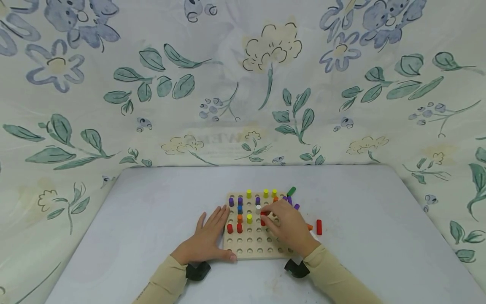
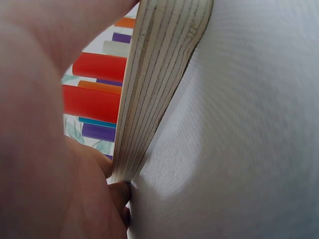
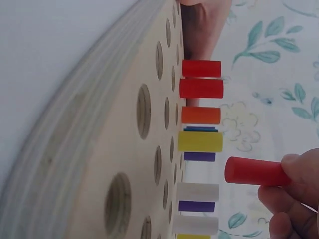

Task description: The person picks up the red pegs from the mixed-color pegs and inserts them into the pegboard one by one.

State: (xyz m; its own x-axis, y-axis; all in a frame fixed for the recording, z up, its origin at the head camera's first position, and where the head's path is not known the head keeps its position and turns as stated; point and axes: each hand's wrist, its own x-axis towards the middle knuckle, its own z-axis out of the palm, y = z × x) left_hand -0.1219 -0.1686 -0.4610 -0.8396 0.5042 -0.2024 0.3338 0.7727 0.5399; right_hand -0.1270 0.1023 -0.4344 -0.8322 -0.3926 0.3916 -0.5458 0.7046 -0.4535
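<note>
A light wooden pegboard with rows of round holes lies flat on the table. My left hand rests along its left edge, fingers stretched out, thumb at the near left corner. Between thumb and fingers, my right hand pinches a red peg, which in the right wrist view is held off the board's surface. Standing pegs include two red ones, one marked here, an orange peg, a yellow peg, a blue peg and a white peg. Part of the board's right side is hidden by the right hand.
Loose pegs lie right of the board: a red peg, an orange peg partly behind the hand, several purple ones, and a green peg by the far corner. A flowered cloth hangs behind the white table.
</note>
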